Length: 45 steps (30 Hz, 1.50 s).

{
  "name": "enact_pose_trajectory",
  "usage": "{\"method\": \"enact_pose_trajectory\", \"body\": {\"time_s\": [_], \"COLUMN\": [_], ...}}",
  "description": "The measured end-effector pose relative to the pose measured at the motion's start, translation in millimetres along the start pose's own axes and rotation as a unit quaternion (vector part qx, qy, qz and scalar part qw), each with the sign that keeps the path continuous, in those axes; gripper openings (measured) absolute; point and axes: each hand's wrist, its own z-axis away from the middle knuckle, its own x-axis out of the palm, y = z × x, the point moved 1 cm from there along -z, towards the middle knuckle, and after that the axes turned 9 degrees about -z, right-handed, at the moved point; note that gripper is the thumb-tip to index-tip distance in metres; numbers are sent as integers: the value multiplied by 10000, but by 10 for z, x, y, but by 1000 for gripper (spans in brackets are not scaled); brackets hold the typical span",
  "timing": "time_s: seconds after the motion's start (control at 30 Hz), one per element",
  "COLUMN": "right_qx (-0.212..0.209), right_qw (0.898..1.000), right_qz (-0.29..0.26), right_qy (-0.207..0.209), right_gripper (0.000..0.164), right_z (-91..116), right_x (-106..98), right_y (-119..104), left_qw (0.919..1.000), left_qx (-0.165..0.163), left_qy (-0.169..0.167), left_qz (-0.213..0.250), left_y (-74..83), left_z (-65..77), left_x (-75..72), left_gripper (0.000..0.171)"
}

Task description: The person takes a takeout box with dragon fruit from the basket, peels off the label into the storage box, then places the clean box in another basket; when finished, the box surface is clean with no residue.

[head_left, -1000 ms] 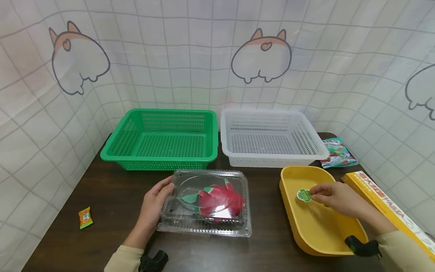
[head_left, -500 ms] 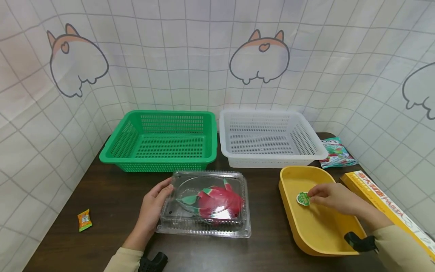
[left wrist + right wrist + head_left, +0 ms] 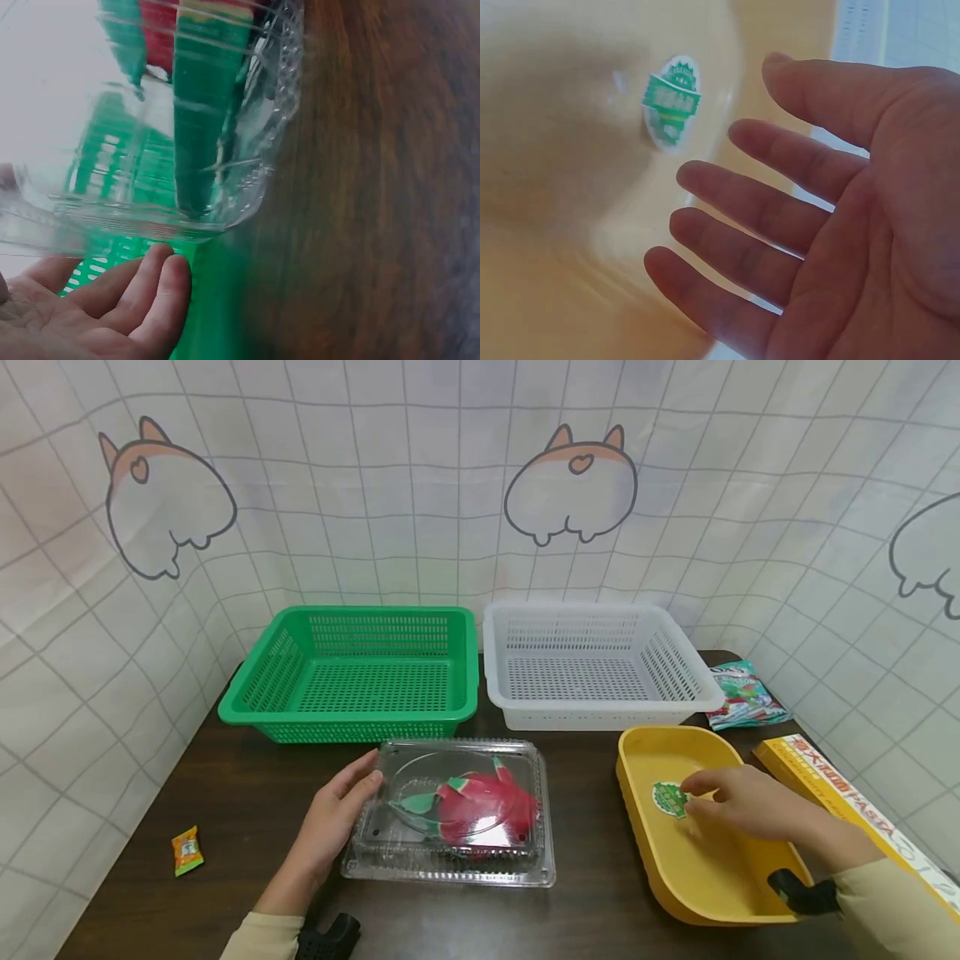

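- The right hand point(image 3: 738, 802) is hanging over the yellow tray point(image 3: 712, 889), fingers loosely spread and thumb standing well apart from them.
- A round green-and-white sticker point(image 3: 669, 799) is lying in the tray, just beside the right thumb and index finger; a band with pale lettering is crossing it, too blurred to read.
- The left hand point(image 3: 341, 802) is touching the clear plastic box point(image 3: 450, 874) at its left end; in the left wrist view several fingers are lying fairly straight beside the plastic, but whether thumb and index finger are pinching it I cannot tell.
- The box is sitting on the dark table point(image 3: 585, 877), left of the tray and in front of the baskets, and a red dragon fruit point(image 3: 483, 810) with green tips is lying inside.
- A long yellow box point(image 3: 832, 793) is lying right of the tray, displaying "PASTA" after red Chinese characters; smaller print is running along its side.
- A teal packet point(image 3: 746, 693) is resting beside the white basket point(image 3: 585, 718), its lettering too small to read surely.
- The green basket point(image 3: 352, 718) is standing left of the white one.
- A small orange-and-green wrapper point(image 3: 187, 851) is lying far left, its print illegible.
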Motion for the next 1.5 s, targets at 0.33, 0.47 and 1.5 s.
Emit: {"method": "enact_pose_trajectory", "body": {"time_s": [0.33, 0.47, 1.5], "right_qx": [-13, -104, 1494], "right_qw": [9998, 9987, 9604], "right_qz": [90, 148, -1825], "right_qy": [177, 475, 1483], "right_gripper": [42, 41, 75], "right_z": [100, 93, -592], "right_x": [-87, -113, -907], "right_y": [-40, -45, 341], "left_qw": [9993, 9974, 9706], "left_qx": [-134, -361, -821], "left_qy": [-298, -608, 1109], "left_qz": [-161, -133, 1971], "left_y": [35, 77, 306], "left_z": [10, 33, 539], "left_x": [6, -8, 328], "left_gripper": [73, 79, 43]}}
